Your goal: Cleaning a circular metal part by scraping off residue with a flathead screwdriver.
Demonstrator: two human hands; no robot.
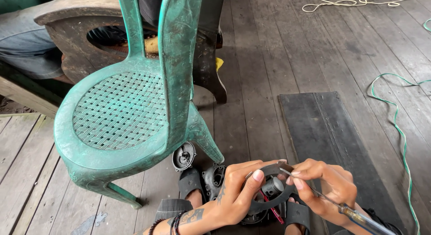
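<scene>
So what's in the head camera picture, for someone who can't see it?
Two hands work low in the frame: the left hand holds a round grey motor part, and the right hand pokes a screwdriver into it. A green plastic chair stands on the wooden plank floor, with a dark mat alongside.

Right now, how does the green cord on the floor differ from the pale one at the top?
The green cord is thin, bright green, and snakes in a long wavy line down the right side of the plank floor. The pale cord is cream-white, looks thicker, and lies looped at the top edge. Both rest loose on the boards, away from both hands.
</scene>
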